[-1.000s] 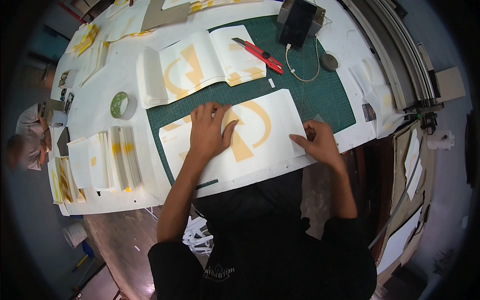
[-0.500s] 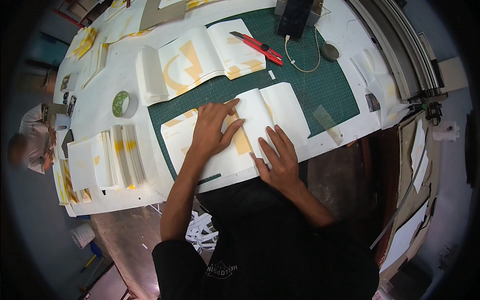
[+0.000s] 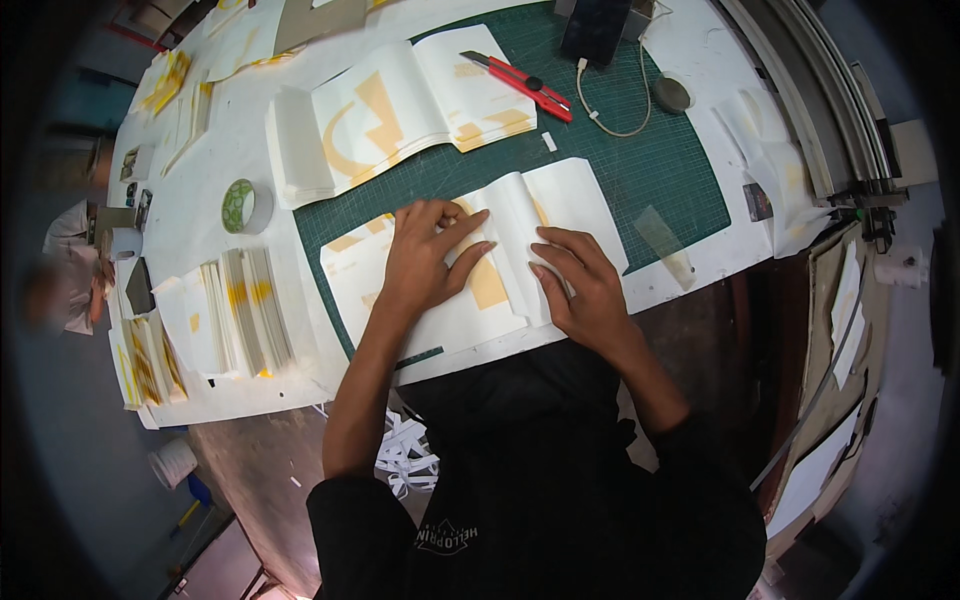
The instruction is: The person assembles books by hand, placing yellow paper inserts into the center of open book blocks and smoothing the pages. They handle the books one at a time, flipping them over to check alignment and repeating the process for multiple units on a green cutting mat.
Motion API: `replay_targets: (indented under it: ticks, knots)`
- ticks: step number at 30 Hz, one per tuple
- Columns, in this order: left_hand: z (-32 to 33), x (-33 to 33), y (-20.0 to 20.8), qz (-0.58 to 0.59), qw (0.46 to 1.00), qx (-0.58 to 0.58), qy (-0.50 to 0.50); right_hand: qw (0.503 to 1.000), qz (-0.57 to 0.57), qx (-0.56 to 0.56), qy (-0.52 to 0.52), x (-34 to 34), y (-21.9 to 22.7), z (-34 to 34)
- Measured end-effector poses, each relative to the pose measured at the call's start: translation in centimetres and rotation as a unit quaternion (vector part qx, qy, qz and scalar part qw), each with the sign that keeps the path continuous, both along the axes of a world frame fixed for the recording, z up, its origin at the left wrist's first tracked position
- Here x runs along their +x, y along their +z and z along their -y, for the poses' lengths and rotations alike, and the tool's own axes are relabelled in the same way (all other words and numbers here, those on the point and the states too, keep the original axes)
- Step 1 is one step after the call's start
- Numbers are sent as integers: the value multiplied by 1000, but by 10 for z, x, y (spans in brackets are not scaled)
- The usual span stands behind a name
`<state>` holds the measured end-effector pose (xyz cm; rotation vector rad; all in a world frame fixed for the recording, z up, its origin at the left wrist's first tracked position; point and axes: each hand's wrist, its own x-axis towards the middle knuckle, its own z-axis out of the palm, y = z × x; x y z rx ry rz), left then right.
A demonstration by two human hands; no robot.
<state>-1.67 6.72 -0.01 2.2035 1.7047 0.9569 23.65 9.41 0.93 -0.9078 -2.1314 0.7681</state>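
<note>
A white paper sheet (image 3: 583, 205) with pale orange print lies near the table's front edge, partly on the green cutting mat (image 3: 665, 165). Its middle part rises in a rounded fold. My left hand (image 3: 418, 265) rests on the printed left part, thumb and forefinger apart and pointing at the fold. On the fold's right side is my right hand (image 3: 588, 290), its bent fingers spread and the fingertips touching the paper. Beyond both hands, a pile of similar folded sheets (image 3: 300, 155) lies on the mat, and a red cutter knife (image 3: 535, 88) rests on its right end.
A phone (image 3: 594, 35) with a cable and a small round dark-topped container (image 3: 671, 93) are at the back right. A tape roll (image 3: 258, 210) and folded paper stacks (image 3: 238, 315) occupy the left side. A clear plastic strip (image 3: 663, 245) lies right. Another person (image 3: 70, 260) is far left.
My right hand has moved up and slightly right along the fold, which now looks more rounded. My left forefinger has shifted a little right.
</note>
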Motion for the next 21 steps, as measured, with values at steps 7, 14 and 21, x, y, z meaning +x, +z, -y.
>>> replay_targets:
  ticks: [7, 14, 21]
  knots:
    - [-1, -1, -1, 18, 1000, 7, -3, 998, 42, 50, 10, -5, -9, 1]
    - [-1, -3, -1, 26, 1000, 4, -7, 995, 71, 69, 18, -5, -10, 1]
    - [0, -5, -1, 23, 1000, -18, -11, 992, 97, 83, 24, -9, -11, 3]
